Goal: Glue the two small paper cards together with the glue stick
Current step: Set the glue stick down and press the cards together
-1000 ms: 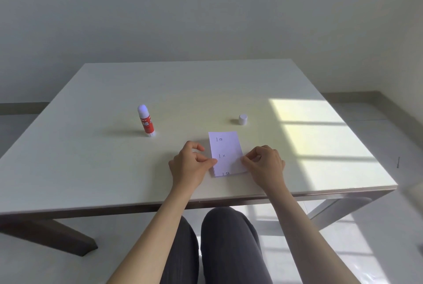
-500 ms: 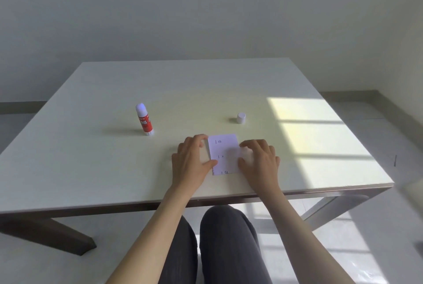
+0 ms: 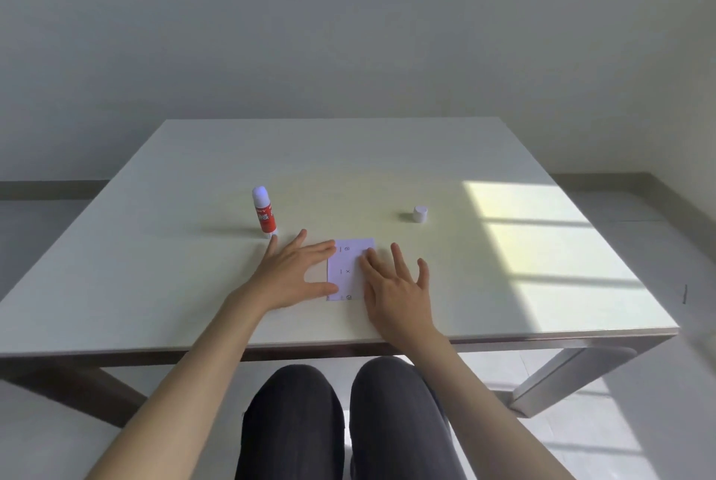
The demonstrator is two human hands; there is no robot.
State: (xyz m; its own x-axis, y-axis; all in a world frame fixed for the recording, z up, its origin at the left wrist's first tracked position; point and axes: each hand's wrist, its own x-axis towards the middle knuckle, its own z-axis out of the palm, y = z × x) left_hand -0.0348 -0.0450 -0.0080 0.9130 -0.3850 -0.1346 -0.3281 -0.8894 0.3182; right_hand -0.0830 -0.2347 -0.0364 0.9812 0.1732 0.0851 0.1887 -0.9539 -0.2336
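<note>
Paper cards point(image 3: 347, 270) lay stacked as one small white rectangle near the front edge of the bench point(image 3: 387, 154), directly ahead of the person, so only the top sheet with its faint handwritten marks was visible; whether a second card lay exactly beneath could not be confirmed. The left hand point(image 3: 294, 276) rested flat with its grip released, fingers spread, forefinger tip and thumb touching the left edge of the stack, apparently to square it and stop it sliding. The right hand point(image 3: 395, 286) was likewise flat and released, grasping nothing, its fingers overlapping the right portion of the stack, a posture consistent with pressing the sheets together so the adhesive would bond evenly. The glue stick point(image 3: 264, 213) stood upright just beyond the left hand, uncapped, its pale tip exposed. The white cap point(image 3: 420, 214) sat well apart to the right, near a sunlit patch. Judged from this layout, gluing was at the pressing stage and recapping the stick was not yet done.
</note>
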